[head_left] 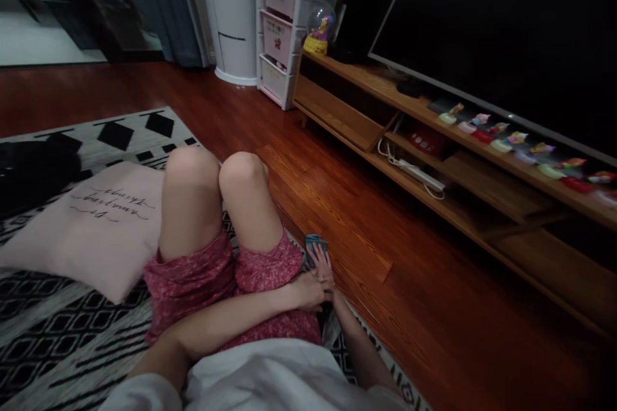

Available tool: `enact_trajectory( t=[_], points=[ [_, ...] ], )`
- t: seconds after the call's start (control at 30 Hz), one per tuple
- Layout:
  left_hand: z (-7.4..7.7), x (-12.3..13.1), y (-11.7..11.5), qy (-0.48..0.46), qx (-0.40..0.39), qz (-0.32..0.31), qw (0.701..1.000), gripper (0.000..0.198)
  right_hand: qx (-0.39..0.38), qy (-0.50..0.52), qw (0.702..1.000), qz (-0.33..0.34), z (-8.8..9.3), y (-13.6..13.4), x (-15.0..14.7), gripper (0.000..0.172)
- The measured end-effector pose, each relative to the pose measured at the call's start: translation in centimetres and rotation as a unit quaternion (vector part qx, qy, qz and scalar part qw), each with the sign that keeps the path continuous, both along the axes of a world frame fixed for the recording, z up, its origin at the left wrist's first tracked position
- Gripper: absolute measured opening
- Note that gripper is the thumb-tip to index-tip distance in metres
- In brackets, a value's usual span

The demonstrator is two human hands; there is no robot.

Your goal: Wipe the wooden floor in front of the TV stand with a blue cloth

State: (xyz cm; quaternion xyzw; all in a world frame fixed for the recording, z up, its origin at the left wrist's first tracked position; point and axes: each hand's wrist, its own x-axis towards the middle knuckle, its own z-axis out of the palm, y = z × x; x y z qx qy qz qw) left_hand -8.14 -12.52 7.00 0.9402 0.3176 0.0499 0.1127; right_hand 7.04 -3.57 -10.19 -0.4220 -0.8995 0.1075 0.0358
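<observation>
I sit on a patterned rug (58, 327) with my knees raised, wearing pink shorts. My right hand (322, 264) reaches down beside my right thigh and holds a small teal object (315, 245), possibly a few cards, at the rug's edge. My left arm crosses over my lap, and my left hand (308, 292) rests against my right hand and wrist. Whether the left hand grips anything is hidden by the overlap.
A pale pink cushion (91, 225) with script lettering lies left of my legs. A dark bag (33, 170) sits far left. Red wooden floor (385, 257) spreads right toward a low wooden TV stand (434, 160) with small figurines, a power strip and a large television (506, 26). White drawers (282, 19) stand behind.
</observation>
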Motion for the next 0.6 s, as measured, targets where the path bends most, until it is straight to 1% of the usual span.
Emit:
enact_trajectory(
  t=[0.07, 0.13, 0.2, 0.3, 0.37, 0.4, 0.43, 0.5, 0.6],
  points=[
    [-0.2, 0.1, 0.0, -0.003, 0.002, -0.003, 1.000, 0.040, -0.002, 0.016, 1.000, 0.002, 0.1, -0.3, 1.5, 0.062],
    [-0.3, 0.1, 0.0, -0.001, 0.003, -0.005, 1.000, 0.040, 0.004, 0.030, 0.999, -0.043, 0.6, 0.5, 3.2, 0.062],
    [-0.4, 0.1, 0.1, 0.005, 0.002, -0.007, 1.000, 0.042, 0.010, 0.032, 0.990, -0.136, 1.3, 2.0, 4.8, 0.062],
    [-0.2, 0.3, 0.3, 0.013, -0.006, -0.009, 1.000, 0.039, 0.014, 0.022, 0.957, -0.289, 2.0, 3.8, 6.5, 0.066],
    [0.4, 0.3, 0.4, 0.010, -0.016, -0.011, 1.000, 0.036, 0.012, 0.018, 0.936, -0.352, 1.8, 4.1, 6.7, 0.070],
    [0.9, 0.3, 0.5, 0.006, -0.024, -0.012, 1.000, 0.036, 0.010, 0.017, 0.931, -0.365, 1.5, 3.9, 6.6, 0.072],
    [1.5, 0.2, 0.5, 0.002, -0.034, -0.016, 0.999, 0.037, 0.009, 0.018, 0.933, -0.360, 1.0, 3.4, 6.4, 0.074],
    [3.0, -0.2, 0.6, -0.005, -0.063, -0.023, 0.998, 0.037, 0.009, 0.023, 0.950, -0.312, -0.2, 1.8, 5.8, 0.076],
    [5.9, -1.6, 0.5, -0.020, -0.111, -0.013, 0.994, 0.036, 0.001, 0.036, 0.981, -0.192, -1.8, -1.1, 5.3, 0.072]
  ],
)
